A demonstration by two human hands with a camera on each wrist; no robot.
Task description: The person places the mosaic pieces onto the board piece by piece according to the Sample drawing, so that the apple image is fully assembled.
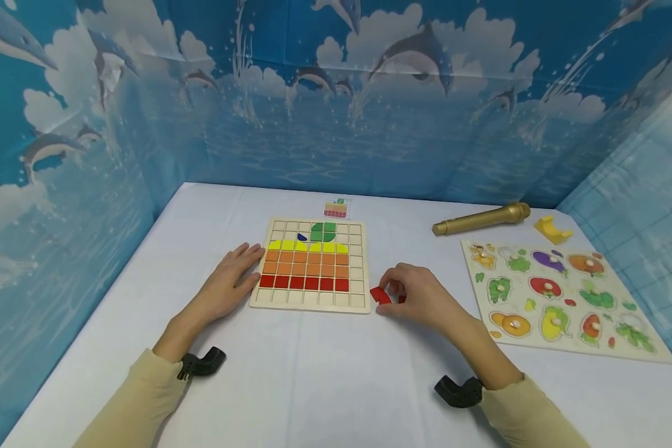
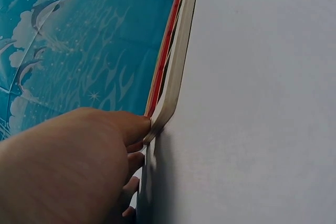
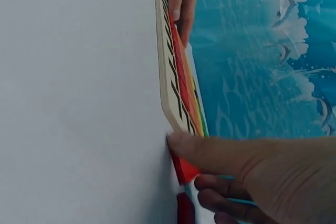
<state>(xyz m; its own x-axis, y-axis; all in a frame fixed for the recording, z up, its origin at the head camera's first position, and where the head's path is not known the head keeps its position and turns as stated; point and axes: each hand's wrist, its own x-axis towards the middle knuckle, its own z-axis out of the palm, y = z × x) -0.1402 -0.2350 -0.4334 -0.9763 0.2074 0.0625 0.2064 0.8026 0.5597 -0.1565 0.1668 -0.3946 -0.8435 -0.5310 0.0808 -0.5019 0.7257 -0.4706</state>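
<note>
On the white table a wooden grid board (image 1: 312, 300) holds rows of red, orange and yellow blocks. A green leaf shape (image 1: 323, 232) and a small dark blue piece (image 1: 302, 237) sit above them. My left hand (image 1: 229, 280) rests at the board's left edge, fingers extended, thumb touching the rim. Just off the board's lower right corner, my right hand (image 1: 417, 295) pinches a red block (image 3: 188, 170) between thumb and fingers. Another red block (image 3: 185, 209) lies close by, partly hidden under the hand in the head view.
A small picture card (image 1: 337, 208) lies behind the board. To the right are a gold microphone-shaped object (image 1: 481, 219), a yellow curved piece (image 1: 552, 230) and a vegetable peg puzzle (image 1: 518, 303). A dolphin-print curtain (image 1: 336, 143) surrounds the table's back and sides.
</note>
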